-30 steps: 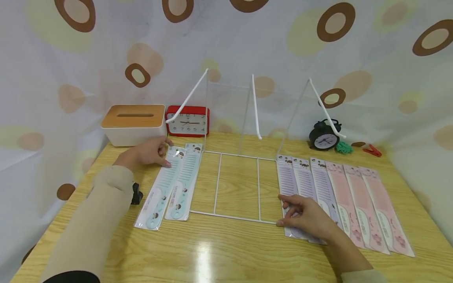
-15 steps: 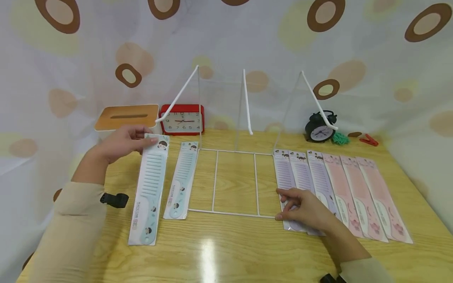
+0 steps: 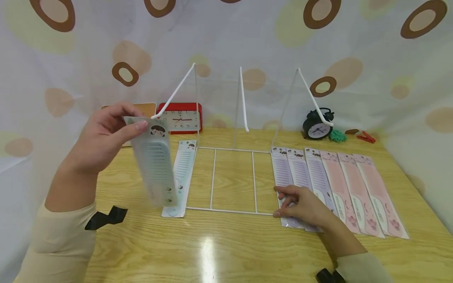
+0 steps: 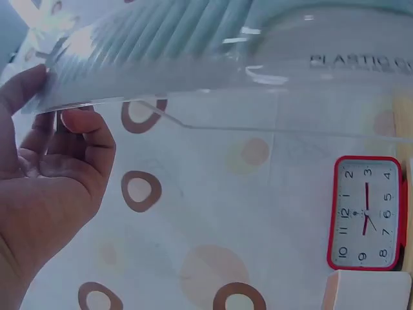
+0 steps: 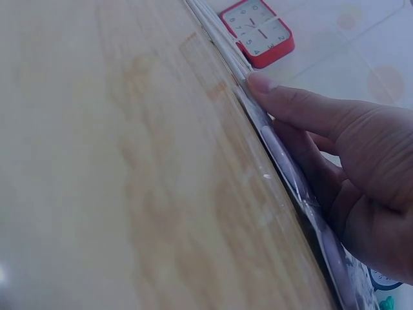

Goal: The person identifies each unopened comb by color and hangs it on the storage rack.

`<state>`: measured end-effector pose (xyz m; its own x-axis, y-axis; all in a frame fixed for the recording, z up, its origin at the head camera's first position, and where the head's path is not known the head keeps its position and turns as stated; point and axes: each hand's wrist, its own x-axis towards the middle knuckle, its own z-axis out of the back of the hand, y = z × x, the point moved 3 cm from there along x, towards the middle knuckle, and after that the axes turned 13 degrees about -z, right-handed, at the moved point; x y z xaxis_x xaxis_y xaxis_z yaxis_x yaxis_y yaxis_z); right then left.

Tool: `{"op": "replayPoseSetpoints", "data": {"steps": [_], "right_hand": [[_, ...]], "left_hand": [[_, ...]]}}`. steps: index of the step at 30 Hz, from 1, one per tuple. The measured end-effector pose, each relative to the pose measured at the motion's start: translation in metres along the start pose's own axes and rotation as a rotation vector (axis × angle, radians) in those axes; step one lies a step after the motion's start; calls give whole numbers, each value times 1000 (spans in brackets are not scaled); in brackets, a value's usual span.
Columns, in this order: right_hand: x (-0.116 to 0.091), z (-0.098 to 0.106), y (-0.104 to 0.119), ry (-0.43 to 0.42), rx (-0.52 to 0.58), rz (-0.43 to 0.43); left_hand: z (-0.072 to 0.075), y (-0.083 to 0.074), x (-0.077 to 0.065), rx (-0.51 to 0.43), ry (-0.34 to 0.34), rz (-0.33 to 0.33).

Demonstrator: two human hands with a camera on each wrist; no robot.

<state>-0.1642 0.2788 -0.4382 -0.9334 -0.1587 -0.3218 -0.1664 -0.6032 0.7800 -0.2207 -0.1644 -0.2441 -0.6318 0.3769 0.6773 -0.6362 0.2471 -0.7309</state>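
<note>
- The white wire rack (image 3: pixel 230 211) stands on the table (image 3: pixel 152 251); a knock could shift it if the right hand (image 3: pixel 301 206) at its near right corner lets up. Whether that grip pinches or only presses, I cannot tell.
- The blue comb pack (image 3: pixel 153 161) hangs tilted above the table, its top pinched in the left hand's (image 3: pixel 97 141) grip; glossy film could slip.
- A second blue pack (image 3: pixel 185 157) lies partly hidden behind it; a low swing might drag it.
- The left hook (image 3: pixel 177 89) ends near the held pack's top and could snag the film.

Blurry held blue comb (image 3: pixel 157 165), cut off in left wrist view
</note>
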Motion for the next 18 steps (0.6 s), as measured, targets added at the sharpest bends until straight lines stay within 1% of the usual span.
{"op": "replayPoseSetpoints", "data": {"steps": [3,6,9,13,18], "right_hand": [[0,-1,0,6,17,-4],[0,-1,0,14,24,-11],[0,-1,0,14,19,-15],[0,0,1,5,-2,-12],[1,0,1,11,1,4]], "left_hand": [[-5,-9,4,-51,-47,-78],[-9,-14,6,-93,-76,-109],[-13,-15,8,-93,-98,-112],[-17,-15,9,-14,-107,-93],[-17,-11,7,18,-108,-81]]}}
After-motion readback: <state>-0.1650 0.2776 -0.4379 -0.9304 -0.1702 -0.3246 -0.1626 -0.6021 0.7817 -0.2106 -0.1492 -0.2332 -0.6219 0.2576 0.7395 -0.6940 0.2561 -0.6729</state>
